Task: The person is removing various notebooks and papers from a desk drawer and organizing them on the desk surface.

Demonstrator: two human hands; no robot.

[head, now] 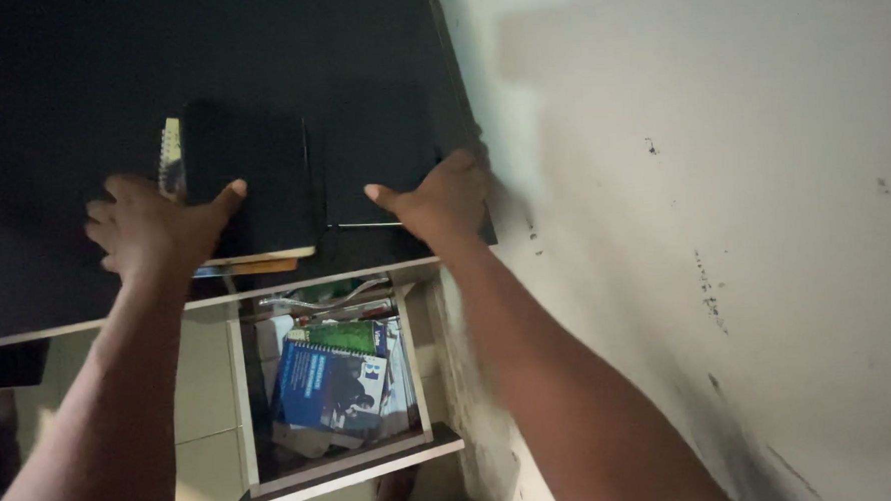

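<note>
A stack of books with a black cover on top (252,174) lies on a dark desktop (49,117). A spiral-bound notebook (170,157) sticks out at the stack's left side. My left hand (149,231) grips the stack's left near corner, thumb on the black cover. Further right, my right hand (441,203) rests flat on the desktop next to the wall, thumb pointing toward the stack, holding nothing. A thin dark rod-like object (364,225) lies between the stack and my right hand.
Below the desk edge an open white drawer (335,478) holds a blue spiral-bound book (326,384), a green book (344,335) and loose papers. A stained pale wall (725,218) fills the right side. Tiled floor shows at the lower left.
</note>
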